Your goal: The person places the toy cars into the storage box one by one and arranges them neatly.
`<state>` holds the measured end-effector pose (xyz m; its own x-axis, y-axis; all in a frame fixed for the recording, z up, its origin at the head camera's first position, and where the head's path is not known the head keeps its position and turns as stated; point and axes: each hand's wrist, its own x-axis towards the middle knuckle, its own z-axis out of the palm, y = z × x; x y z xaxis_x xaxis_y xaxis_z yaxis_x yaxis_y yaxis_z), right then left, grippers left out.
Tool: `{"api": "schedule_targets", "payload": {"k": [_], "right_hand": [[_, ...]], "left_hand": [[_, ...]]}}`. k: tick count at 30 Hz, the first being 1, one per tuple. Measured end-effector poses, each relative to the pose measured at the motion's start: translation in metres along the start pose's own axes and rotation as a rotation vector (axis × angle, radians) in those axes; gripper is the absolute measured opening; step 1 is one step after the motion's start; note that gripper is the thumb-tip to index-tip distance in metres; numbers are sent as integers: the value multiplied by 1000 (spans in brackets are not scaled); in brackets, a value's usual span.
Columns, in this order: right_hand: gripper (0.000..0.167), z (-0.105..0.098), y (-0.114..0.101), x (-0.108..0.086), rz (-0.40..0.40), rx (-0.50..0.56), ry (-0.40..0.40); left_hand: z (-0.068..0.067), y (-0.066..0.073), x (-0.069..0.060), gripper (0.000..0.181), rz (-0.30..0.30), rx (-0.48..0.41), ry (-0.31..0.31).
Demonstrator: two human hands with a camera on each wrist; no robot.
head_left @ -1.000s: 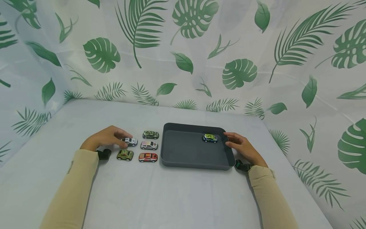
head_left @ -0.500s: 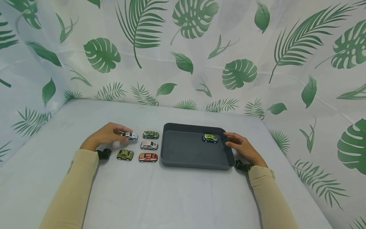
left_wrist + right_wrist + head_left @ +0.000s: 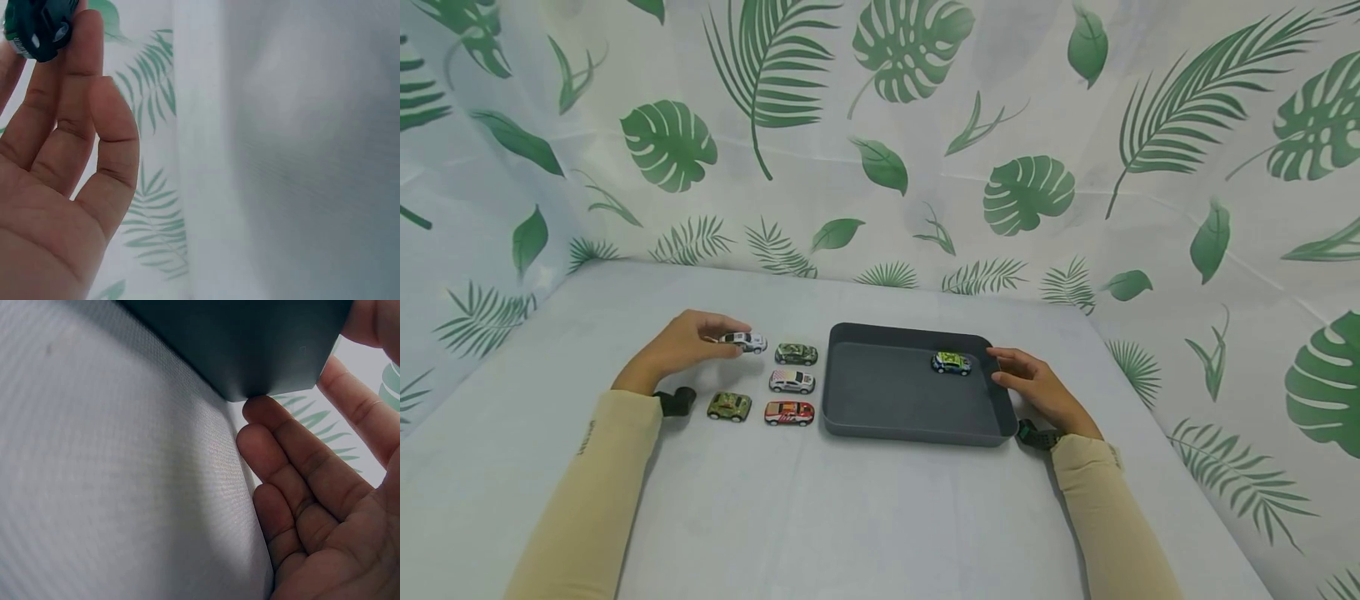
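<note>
Fingers nearly closed, my left hand (image 3: 691,345) pinches one white toy car (image 3: 749,341). Four more stand on the white table (image 3: 880,517): one olive-green car (image 3: 728,406), one dark-green camouflage car (image 3: 796,353), one white-and-pink car (image 3: 792,381), one red car (image 3: 789,412). One grey rectangular tray (image 3: 880,392) holds one yellow-and-blue car (image 3: 951,362); my right hand (image 3: 1037,387) touches the tray's right wall, fingers relaxed, slightly parted.

The pinched car (image 3: 747,342) is mostly white, the tray (image 3: 887,396) dark grey, the backdrop (image 3: 940,133) green-leafed.
</note>
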<state>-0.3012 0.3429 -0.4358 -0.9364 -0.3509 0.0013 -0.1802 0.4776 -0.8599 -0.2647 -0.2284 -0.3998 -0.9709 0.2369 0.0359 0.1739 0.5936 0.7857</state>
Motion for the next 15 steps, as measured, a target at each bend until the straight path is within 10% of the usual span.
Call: {"api": "schedule_targets", "payload": {"k": [15], "right_hand": [[59,-1,2,-1,-6,7,-4]], "left_hand": [[2,17,1,43,4,1,49]]}}
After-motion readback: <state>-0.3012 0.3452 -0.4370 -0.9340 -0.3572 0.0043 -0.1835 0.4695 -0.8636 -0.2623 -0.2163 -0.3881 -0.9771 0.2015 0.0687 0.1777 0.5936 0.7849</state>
